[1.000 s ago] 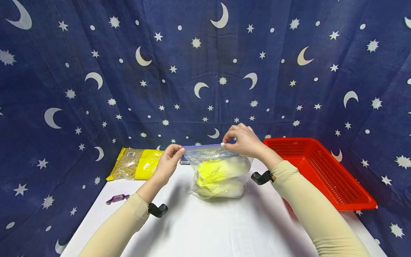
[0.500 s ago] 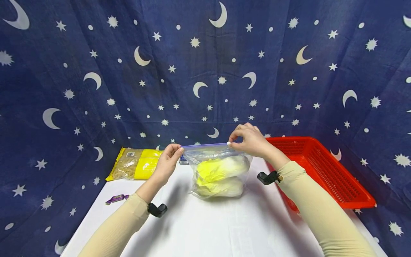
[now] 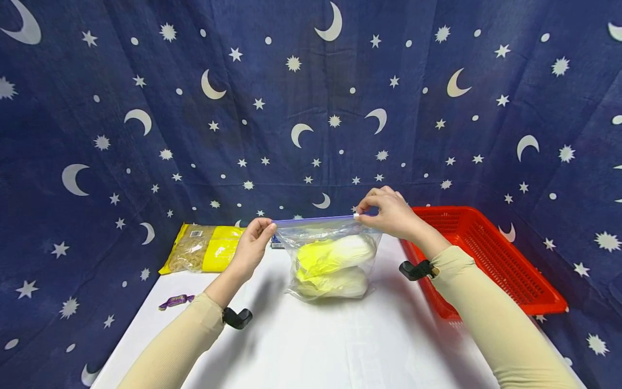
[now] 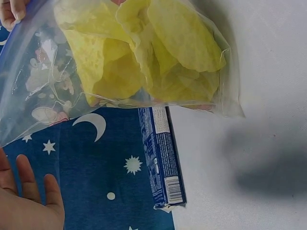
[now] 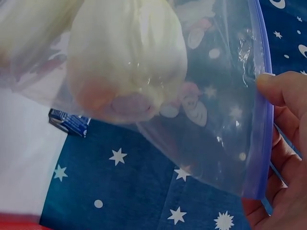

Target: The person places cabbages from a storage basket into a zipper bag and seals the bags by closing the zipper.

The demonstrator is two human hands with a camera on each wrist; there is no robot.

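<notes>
A clear slider zip bag (image 3: 311,232) with a purple strip along its top stands in the middle of the white table. Inside lie two pale heads of napa cabbage (image 3: 335,256), one above the other, their yellow leaves toward the left. My left hand (image 3: 252,246) pinches the left end of the strip between thumb and fingers. Near the right end, my right hand (image 3: 391,216) pinches the small white slider (image 3: 356,215). The right wrist view shows the thumb pressed on the purple strip (image 5: 261,120). Part of the strip beyond the right hand is hidden.
A yellow bag of pasta-like food (image 3: 204,248) lies back left, with a purple wrapped candy (image 3: 176,301) in front of it. Behind the zip bag is a blue box (image 4: 163,158). A red plastic basket (image 3: 486,259) stands at the right, under the right forearm.
My right hand has slid to the right along the purple strip, with the white slider between its fingers. The left hand keeps its hold on the left end.
</notes>
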